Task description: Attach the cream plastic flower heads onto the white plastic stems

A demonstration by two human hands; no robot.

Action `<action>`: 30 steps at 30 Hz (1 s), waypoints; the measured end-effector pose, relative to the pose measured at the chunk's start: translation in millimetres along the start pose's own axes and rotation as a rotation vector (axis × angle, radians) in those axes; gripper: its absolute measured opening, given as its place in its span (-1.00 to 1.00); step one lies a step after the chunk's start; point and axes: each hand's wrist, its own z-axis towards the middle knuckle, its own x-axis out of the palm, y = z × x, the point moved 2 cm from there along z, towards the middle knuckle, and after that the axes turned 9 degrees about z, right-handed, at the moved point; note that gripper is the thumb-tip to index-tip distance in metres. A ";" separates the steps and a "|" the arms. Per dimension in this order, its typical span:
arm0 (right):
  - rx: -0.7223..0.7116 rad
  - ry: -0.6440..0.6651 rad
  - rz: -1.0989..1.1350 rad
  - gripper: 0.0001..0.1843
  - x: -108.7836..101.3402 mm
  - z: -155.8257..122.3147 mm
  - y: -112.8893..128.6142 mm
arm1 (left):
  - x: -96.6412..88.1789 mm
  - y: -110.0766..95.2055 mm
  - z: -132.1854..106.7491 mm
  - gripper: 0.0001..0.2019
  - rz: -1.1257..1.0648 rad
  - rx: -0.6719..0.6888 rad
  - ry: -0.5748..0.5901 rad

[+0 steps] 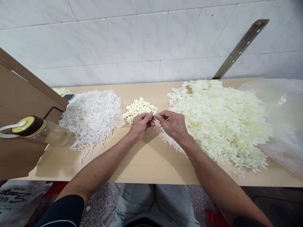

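My left hand (141,125) and my right hand (173,123) meet above the middle of the table, fingertips pinched together. Between them shows a small pale artificial flower (154,114), mostly covered by the fingers. A thin white stem seems to run just below it. Just behind my left hand lies a small heap of cream-yellow flowers (139,107). Left of that is a pile of thin white stems (92,113). To the right of my right hand spreads a large pile of pale flowers (224,119), partly behind my forearm.
A clear bottle with a yellow and brown lid (29,125) stands by a cardboard box (21,116) on the left. A clear plastic bag (284,116) lies at the right end of the table (151,168). A metal strip (241,47) leans on the tiled wall.
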 end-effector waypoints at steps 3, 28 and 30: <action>-0.100 -0.026 -0.110 -0.72 3.2 -0.9 -2.7 | 0.4 -0.7 -0.3 -0.59 0.000 0.004 -0.013; 0.079 0.027 0.206 -0.67 -2.0 2.9 -5.7 | -4.7 1.5 2.8 -0.62 0.028 0.026 0.044; 0.207 0.072 0.353 -0.55 -6.1 5.9 -9.4 | -3.8 0.2 1.8 -0.61 0.047 0.027 0.057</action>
